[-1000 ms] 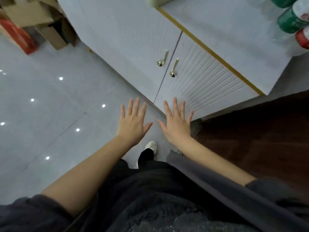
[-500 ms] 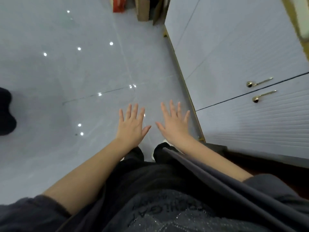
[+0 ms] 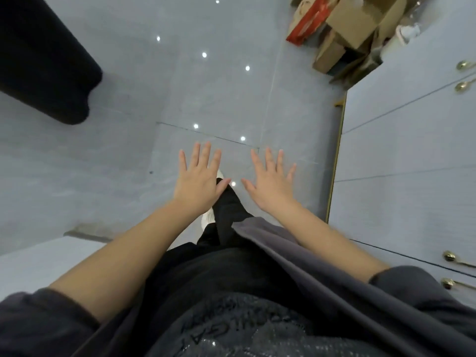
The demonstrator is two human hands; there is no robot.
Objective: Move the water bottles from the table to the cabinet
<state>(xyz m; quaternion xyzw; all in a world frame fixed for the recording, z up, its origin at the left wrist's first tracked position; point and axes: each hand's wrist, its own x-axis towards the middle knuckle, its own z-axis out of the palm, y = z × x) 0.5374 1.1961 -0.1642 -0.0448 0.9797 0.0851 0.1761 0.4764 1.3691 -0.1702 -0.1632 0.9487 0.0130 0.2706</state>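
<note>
My left hand (image 3: 198, 180) and my right hand (image 3: 271, 182) are stretched out flat over the grey tiled floor, palms down, fingers spread, holding nothing. The white cabinet (image 3: 401, 161) runs along the right edge, its doors closed, with gold handles (image 3: 461, 262) low on the right and more gold handles (image 3: 465, 76) near the top right. No water bottles and no table are in view.
Cardboard boxes (image 3: 342, 29) are piled on the floor at the top right beside the cabinet's end. A large black object (image 3: 43, 60) stands at the upper left. A pale surface's corner (image 3: 38, 261) shows at the lower left. My legs and a white shoe (image 3: 208, 217) are below my hands.
My view has swung left, away from the cabinet top with the bottles and toward the open floor. The cabinet has slid to the right edge. Both hands stay spread and empty.
</note>
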